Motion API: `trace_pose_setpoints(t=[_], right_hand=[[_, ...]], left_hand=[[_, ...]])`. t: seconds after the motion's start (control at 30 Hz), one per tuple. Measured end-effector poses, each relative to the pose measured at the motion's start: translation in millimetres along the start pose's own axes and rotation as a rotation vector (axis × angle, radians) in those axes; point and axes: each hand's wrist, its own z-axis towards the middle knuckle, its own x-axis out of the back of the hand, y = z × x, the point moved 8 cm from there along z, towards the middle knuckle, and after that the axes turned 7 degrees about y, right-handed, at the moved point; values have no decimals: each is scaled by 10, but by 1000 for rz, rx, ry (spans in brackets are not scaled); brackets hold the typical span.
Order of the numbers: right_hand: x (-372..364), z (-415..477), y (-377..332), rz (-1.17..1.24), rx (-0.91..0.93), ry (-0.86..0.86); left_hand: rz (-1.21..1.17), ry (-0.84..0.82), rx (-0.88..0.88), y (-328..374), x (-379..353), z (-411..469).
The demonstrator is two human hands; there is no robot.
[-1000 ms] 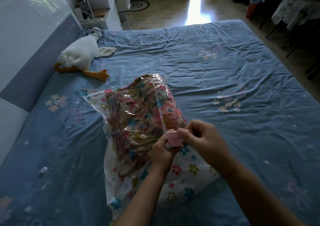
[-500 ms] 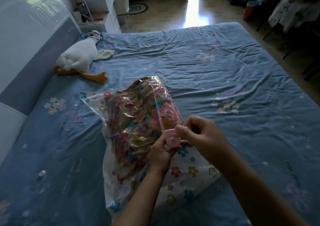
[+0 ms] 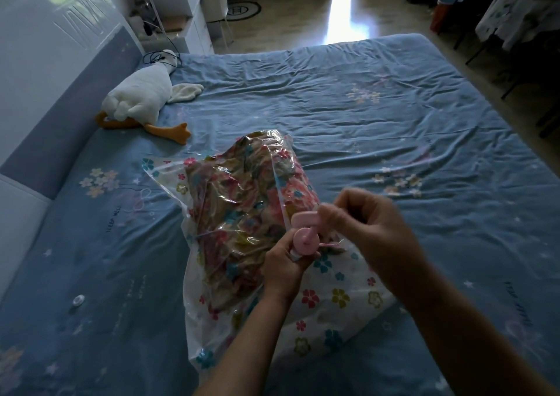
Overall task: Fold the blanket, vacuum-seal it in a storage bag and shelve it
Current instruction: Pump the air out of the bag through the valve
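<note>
A clear storage bag (image 3: 321,307) printed with small flowers lies on the blue bed (image 3: 378,116), and a folded floral blanket (image 3: 242,213) fills it. A pink round valve (image 3: 305,241) sits on the bag's near side. My left hand (image 3: 283,266) grips the valve's base from below. The valve's pink cap (image 3: 304,219) is lifted just above the valve, pinched by my right hand (image 3: 366,229).
A white plush goose (image 3: 142,98) with orange feet lies by the padded headboard (image 3: 39,141) at the left. A small round white piece (image 3: 78,299) rests on the sheet at the near left. White shelves (image 3: 181,4), a chair and wooden floor lie beyond the bed.
My right hand has pulled the pink cap up off the valve, which now shows as a round disc. My left hand keeps its hold. The view has shifted slightly.
</note>
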Motion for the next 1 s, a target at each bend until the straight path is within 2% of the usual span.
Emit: trace_pose_setpoints(t=[0.07,0.1,0.23,0.3,0.37,0.47,0.53,0.57,0.7,0.77,0.83,0.93,1.0], right_hand=[[71,45,-98,112,20,24],[58,58,-19,71,7,21],[-82,36,872,-439,-157,-43],[-86,7,1065,-507,-209,-41],[-70,6,786,-447,-133,-27],[11,19,85,-122,29,22],[50,25,-61,38,42,24],[35,25,0,24,26,23],[-93,-49,907,-411,-165,-1],[-100,-82,1150,-508,-243,-12],[-93,-49,909,-478,-179,-12],[-46,9,165,-186,15,23],[22,10,-54,-58,68,50]], left_hand=[[18,5,-10,24,-13,1],[15,18,-6,15,-15,3],[12,36,-15,-9,-27,-2],[15,35,-38,-1,-22,-20],[17,44,-18,15,10,-19],[-1,16,19,-12,-12,-8],[7,21,7,-4,-26,-13],[11,39,6,-5,-20,-15],[33,62,-10,-16,-12,-39],[43,61,-39,-21,-4,-77],[23,76,-23,-15,32,-68],[-1,49,10,1,34,-15],[-8,33,1,16,16,-7]])
